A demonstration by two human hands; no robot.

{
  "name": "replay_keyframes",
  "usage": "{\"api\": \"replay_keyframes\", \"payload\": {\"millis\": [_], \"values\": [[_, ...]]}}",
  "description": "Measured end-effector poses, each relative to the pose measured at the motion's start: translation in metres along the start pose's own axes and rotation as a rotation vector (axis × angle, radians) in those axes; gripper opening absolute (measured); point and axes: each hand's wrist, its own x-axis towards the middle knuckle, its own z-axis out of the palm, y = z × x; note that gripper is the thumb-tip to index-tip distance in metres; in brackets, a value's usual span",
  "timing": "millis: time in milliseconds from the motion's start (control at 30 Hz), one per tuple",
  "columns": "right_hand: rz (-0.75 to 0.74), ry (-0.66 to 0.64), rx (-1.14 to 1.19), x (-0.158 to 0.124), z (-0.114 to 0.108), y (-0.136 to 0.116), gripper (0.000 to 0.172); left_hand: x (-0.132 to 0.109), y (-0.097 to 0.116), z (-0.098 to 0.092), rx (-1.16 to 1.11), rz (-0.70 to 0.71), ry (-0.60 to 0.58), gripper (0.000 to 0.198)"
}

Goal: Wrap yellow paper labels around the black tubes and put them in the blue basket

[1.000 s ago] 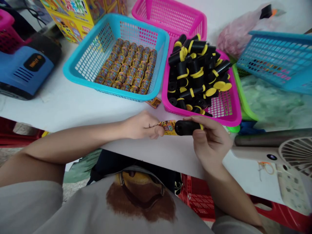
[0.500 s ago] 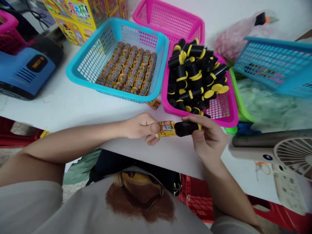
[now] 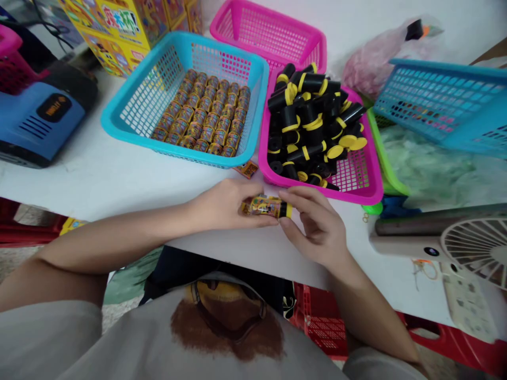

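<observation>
Between my hands, over the table's front part, is a small black canister with a yellow lid (image 3: 284,210), mostly covered by a printed yellow sleeve (image 3: 264,206). My left hand (image 3: 233,205) grips the sleeve, its fingers closed round the left end. My right hand (image 3: 315,221) pinches the canister at its lid end with thumb and fingertips. Just beyond, a pink basket (image 3: 322,192) holds a heap of bare black canisters with yellow lids. Left of it, a blue basket (image 3: 178,150) holds rows of canisters in printed sleeves.
Flat printed sleeves (image 3: 247,169) lie by the blue basket. A blue machine (image 3: 51,116) stands at the left, yellow printed boxes (image 3: 119,31) behind. To the right are a tilted blue basket (image 3: 435,100), a green basket (image 3: 386,158) with plastic bags, and a fan (image 3: 475,243).
The black canister has gone into the printed sleeve, so only its lid end shows. My right hand has moved left, closer to my left hand.
</observation>
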Motion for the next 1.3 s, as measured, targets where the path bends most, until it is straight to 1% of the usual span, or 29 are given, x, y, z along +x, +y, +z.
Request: {"api": "replay_keyframes", "payload": {"millis": [33,67,100,167,233,267,333,400,467,567,633,667,733,767,800,833,867,900,933,1000,1067,1133,1233,1300], "values": [[0.009,0.021,0.044,-0.001,0.002,0.002,0.047,0.001,0.001,0.001,-0.067,-0.028,0.057,0.046],[0.026,0.038,0.094,-0.002,0.003,0.004,0.047,0.001,0.002,0.001,-0.162,-0.04,0.08,0.048],[0.049,0.052,0.141,-0.002,0.005,0.006,0.045,0.002,0.003,0.002,-0.262,-0.038,0.078,0.051],[0.104,0.062,0.192,-0.004,0.009,0.008,0.041,0.001,0.004,0.004,-0.406,-0.011,0.034,0.059],[0.138,0.09,0.184,-0.005,0.013,0.008,0.038,-0.001,0.005,0.006,-0.432,0.0,0.025,0.065],[0.133,0.11,0.165,-0.004,0.015,0.007,0.034,-0.002,0.006,0.007,-0.429,-0.007,0.053,0.066],[0.079,0.148,0.085,-0.003,0.017,0.005,0.021,-0.003,0.007,0.009,-0.465,-0.042,0.125,0.068],[0.019,0.172,-0.007,-0.001,0.017,0.003,0.01,-0.001,0.008,0.011,-0.574,-0.1,0.152,0.07],[0.025,0.173,0.003,0.0,0.016,0.002,0.01,0.002,0.007,0.01,-0.715,-0.172,0.093,0.073],[0.098,0.145,0.202,0.001,0.013,0.004,0.009,0.006,0.003,0.01,-0.901,-0.259,-0.081,0.079],[0.096,0.115,0.272,0.001,0.011,0.007,0.008,0.008,-0.001,0.012,-1.005,-0.288,-0.159,0.086],[0.07,0.095,0.267,0.0,0.011,0.008,0.008,0.008,-0.002,0.014,-1.046,-0.294,-0.171,0.091],[-0.003,0.037,0.212,-0.001,0.01,0.009,0.014,0.007,-0.003,0.019,-1.102,-0.284,-0.151,0.097],[-0.043,0.014,0.161,-0.001,0.011,0.008,0.022,0.006,-0.002,0.021,-1.119,-0.272,-0.138,0.097],[-0.081,0.004,0.09,-0.001,0.011,0.007,0.036,0.005,-0.001,0.023,-1.128,-0.253,-0.128,0.095],[-0.117,0.01,-0.003,-0.001,0.012,0.005,0.051,0.004,0.0,0.025,-1.129,-0.233,-0.119,0.092],[-0.148,0.025,-0.111,-0.001,0.012,0.001,0.062,0.002,0.002,0.027,-1.122,-0.213,-0.117,0.087],[-0.178,0.04,-0.217,-0.001,0.013,-0.002,0.067,0.001,0.004,0.028,-1.11,-0.197,-0.126,0.082],[-0.204,0.049,-0.306,-0.001,0.014,-0.006,0.068,0.0,0.006,0.03,-1.097,-0.183,-0.145,0.078],[-0.25,0.037,-0.41,-0.002,0.017,-0.012,0.065,-0.003,0.008,0.032,-1.062,-0.169,-0.209,0.072],[-0.286,0.04,-0.458,-0.004,0.02,-0.014,0.064,-0.005,0.01,0.034,-1.002,-0.163,-0.259,0.067],[-0.336,0.077,-0.495,-0.006,0.024,-0.013,0.062,-0.006,0.011,0.036,-0.958,-0.149,-0.28,0.064],[-0.419,0.122,-0.532,-0.009,0.028,-0.011,0.059,-0.005,0.012,0.038,-1.006,-0.119,-0.343,0.061],[-0.422,0.137,-0.544,-0.009,0.03,-0.012,0.059,-0.005,0.013,0.037,-1.04,-0.11,-0.353,0.058]]}}
